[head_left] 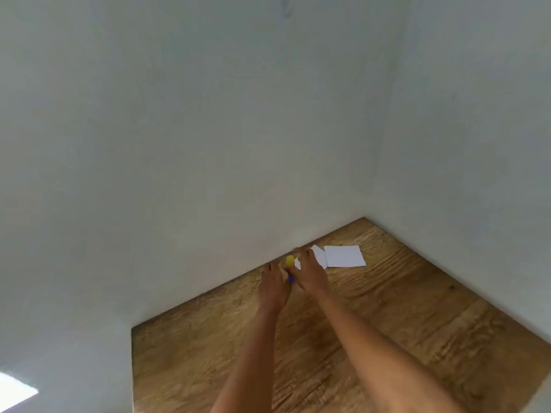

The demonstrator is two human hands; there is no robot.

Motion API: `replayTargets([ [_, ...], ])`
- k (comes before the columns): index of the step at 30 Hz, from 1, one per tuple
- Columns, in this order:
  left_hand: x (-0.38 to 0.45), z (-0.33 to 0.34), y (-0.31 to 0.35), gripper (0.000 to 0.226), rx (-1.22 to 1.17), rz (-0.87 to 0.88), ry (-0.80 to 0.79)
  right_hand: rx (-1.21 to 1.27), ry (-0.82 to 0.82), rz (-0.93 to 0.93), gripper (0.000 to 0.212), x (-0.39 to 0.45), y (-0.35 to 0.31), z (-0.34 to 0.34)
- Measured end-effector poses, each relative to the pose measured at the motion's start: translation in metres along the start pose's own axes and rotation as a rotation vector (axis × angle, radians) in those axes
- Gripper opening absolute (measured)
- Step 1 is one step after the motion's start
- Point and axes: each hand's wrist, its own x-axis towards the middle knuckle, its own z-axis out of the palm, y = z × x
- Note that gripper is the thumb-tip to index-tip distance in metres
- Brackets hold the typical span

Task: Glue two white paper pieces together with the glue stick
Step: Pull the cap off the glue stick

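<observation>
Both my arms reach to the far edge of the wooden table point(387, 323), close to the wall. Between my hands stands the glue stick point(290, 269), with a yellow cap on top and a blue body below. My left hand point(272, 286) closes on its blue lower part. My right hand point(310, 275) touches the yellow top end; blur hides its exact grip. Just right of my right hand lies a white paper piece point(344, 256), flat on the table. A smaller white paper piece point(319, 257) overlaps its left edge, partly under my right fingers.
Pale walls point(208, 144) meet in a corner behind the papers and bound the table at the back and right. The table's left edge runs down at about x 445. A bright patch point(15, 391) shows at the lower left.
</observation>
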Motion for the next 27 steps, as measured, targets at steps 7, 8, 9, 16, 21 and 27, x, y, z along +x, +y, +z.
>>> replayTargets([
  [7, 0.021, 0.012, 0.000, 0.029, -0.371, -0.115, 0.047, -0.084, -0.066, -0.096, 0.019, 0.028, -0.003, 0.004],
  [8, 0.020, 0.010, -0.001, 0.020, -0.414, -0.137, 0.078, -0.088, -0.089, -0.115, 0.018, 0.029, -0.006, 0.003],
  [9, 0.019, 0.009, -0.003, 0.012, -0.455, -0.163, 0.103, -0.083, -0.114, -0.130, 0.018, 0.030, -0.007, 0.003],
  [16, 0.000, -0.032, -0.028, 0.009, -0.310, -0.075, 0.008, -0.293, -0.334, -0.233, 0.025, 0.021, -0.047, -0.001],
  [21, -0.017, -0.058, -0.043, 0.017, -0.176, -0.008, -0.118, -0.403, -0.477, -0.335, 0.020, 0.009, -0.079, -0.015],
  [27, -0.037, -0.058, -0.042, 0.020, -0.265, -0.031, -0.033, -0.184, -0.318, -0.218, 0.022, -0.013, -0.076, -0.026],
])
